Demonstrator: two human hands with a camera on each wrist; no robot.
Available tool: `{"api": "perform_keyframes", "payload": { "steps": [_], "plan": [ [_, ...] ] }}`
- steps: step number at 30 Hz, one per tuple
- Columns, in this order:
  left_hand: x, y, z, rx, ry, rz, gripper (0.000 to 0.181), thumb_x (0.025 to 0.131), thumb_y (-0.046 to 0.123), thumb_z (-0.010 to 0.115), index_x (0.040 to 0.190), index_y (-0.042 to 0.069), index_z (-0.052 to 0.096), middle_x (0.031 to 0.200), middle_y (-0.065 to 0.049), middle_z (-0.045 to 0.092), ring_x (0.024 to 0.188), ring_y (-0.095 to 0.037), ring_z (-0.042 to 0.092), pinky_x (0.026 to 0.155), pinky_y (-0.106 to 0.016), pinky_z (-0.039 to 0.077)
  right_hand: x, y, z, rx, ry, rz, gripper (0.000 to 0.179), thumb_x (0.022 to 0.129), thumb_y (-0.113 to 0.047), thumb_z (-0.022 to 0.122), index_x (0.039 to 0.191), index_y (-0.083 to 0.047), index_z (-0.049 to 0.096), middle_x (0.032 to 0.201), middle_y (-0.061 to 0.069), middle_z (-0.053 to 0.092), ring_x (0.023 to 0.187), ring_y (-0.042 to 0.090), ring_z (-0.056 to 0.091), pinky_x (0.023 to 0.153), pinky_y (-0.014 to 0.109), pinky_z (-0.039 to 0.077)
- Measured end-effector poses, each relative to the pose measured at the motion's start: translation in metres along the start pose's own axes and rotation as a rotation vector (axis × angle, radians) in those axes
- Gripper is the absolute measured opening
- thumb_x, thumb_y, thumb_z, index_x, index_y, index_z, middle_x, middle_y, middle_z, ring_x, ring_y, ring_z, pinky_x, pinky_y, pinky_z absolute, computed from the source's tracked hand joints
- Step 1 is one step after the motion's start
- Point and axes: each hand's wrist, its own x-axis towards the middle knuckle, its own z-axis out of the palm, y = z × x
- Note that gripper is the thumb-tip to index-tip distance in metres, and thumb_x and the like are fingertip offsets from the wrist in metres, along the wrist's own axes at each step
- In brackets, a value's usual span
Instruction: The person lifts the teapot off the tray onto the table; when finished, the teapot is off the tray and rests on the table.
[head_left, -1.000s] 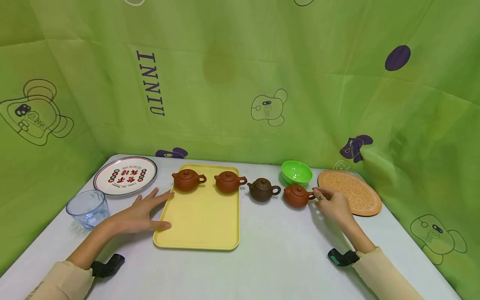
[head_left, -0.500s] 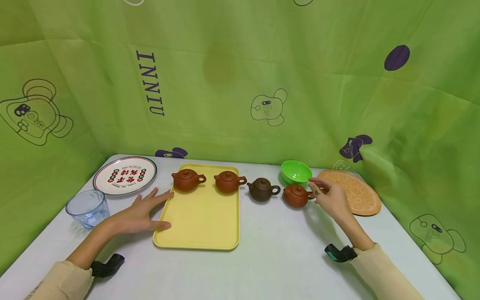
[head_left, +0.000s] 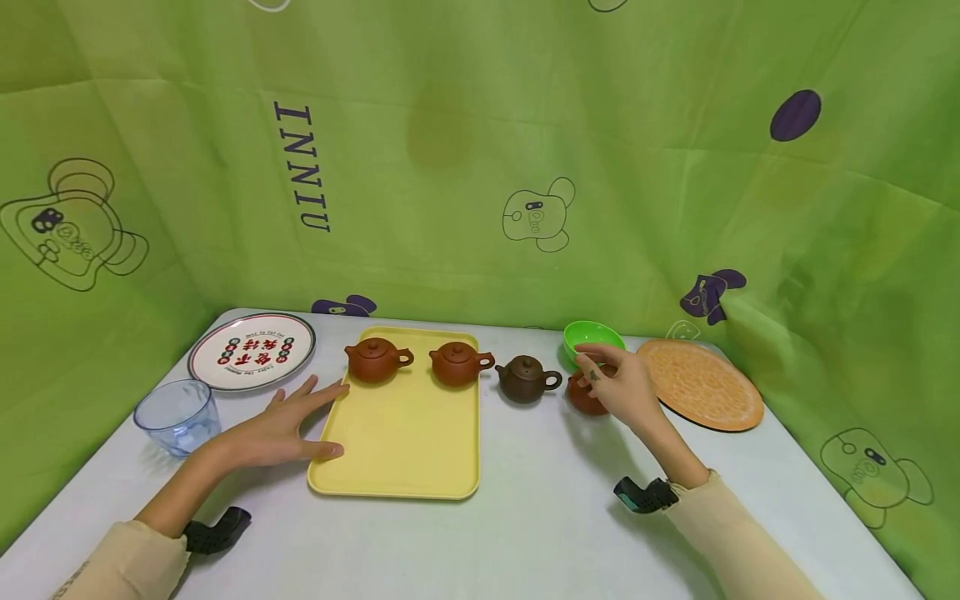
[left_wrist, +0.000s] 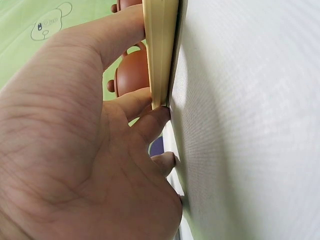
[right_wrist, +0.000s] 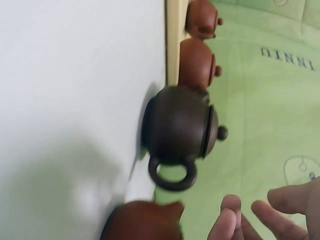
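Observation:
My left hand rests at the left edge of a yellow tray, fingers spread; in the left wrist view the thumb and fingers touch its rim. Two reddish-brown clay teapots, one on the left and one on the right, stand along the tray's far part. Just right of the tray stands a dark brown teapot, handle to the right. My right hand hovers over another reddish-brown teapot, hiding its handle side. Its fingers are loosely bent and hold nothing in the right wrist view.
At the left lie an oval plate with red writing and a clear bluish glass bowl. A green bowl sits behind the right-hand teapot. An orange-patterned oval mat lies far right. A green curtain encloses the white table.
My right hand has let go of the rightmost teapot's handle and moved left over that teapot. My left hand, the tray and the teapots have stayed where they were.

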Motion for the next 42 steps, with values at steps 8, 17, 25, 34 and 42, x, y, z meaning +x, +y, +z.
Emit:
{"api": "perform_keyframes", "payload": {
  "steps": [8, 17, 25, 34, 42],
  "plan": [
    [0.001, 0.000, 0.000, 0.007, -0.002, -0.006, 0.094, 0.088, 0.052, 0.081, 0.161, 0.007, 0.043, 0.171, -0.026, 0.033, 0.159, -0.062, 0.008, 0.118, -0.088, -0.004, 0.007, -0.016, 0.026, 0.033, -0.055, -0.037, 0.030, 0.106, -0.018, 0.067, 0.133, -0.005, 0.071, 0.120, 0.024, 0.077, 0.072, 0.020, 0.075, 0.057, 0.023, 0.057],
    [0.001, 0.000, 0.000, 0.002, -0.004, -0.008, 0.095, 0.088, 0.052, 0.081, 0.161, 0.006, 0.043, 0.171, -0.026, 0.034, 0.159, -0.062, 0.008, 0.118, -0.088, -0.004, 0.012, -0.033, 0.057, 0.077, -0.131, -0.036, 0.029, 0.105, -0.018, 0.067, 0.132, -0.009, 0.072, 0.116, 0.020, 0.079, 0.072, 0.018, 0.075, 0.061, 0.023, 0.057],
    [0.001, -0.001, 0.000, 0.004, -0.006, -0.009, 0.094, 0.088, 0.052, 0.081, 0.161, 0.007, 0.042, 0.171, -0.026, 0.033, 0.159, -0.062, 0.008, 0.118, -0.088, -0.004, 0.021, -0.045, 0.077, 0.065, -0.162, -0.046, 0.028, 0.105, -0.016, 0.066, 0.131, -0.007, 0.072, 0.118, 0.020, 0.079, 0.076, 0.026, 0.077, 0.059, 0.022, 0.058],
    [0.001, 0.000, 0.000, 0.010, -0.007, -0.010, 0.095, 0.088, 0.053, 0.080, 0.162, 0.007, 0.042, 0.171, -0.026, 0.032, 0.159, -0.062, 0.008, 0.118, -0.088, -0.004, 0.023, -0.055, 0.091, 0.012, -0.226, -0.016, 0.033, 0.104, -0.015, 0.067, 0.137, -0.007, 0.070, 0.131, 0.022, 0.074, 0.077, 0.038, 0.078, 0.057, 0.026, 0.059],
    [0.001, 0.001, 0.000, 0.013, -0.006, -0.012, 0.095, 0.088, 0.053, 0.081, 0.161, 0.006, 0.042, 0.171, -0.026, 0.033, 0.159, -0.062, 0.008, 0.118, -0.088, -0.004, 0.025, -0.058, 0.099, -0.032, -0.257, 0.026, 0.034, 0.103, -0.016, 0.070, 0.137, -0.011, 0.070, 0.113, 0.019, 0.081, 0.068, 0.033, 0.077, 0.055, 0.022, 0.048]
  ]
}}
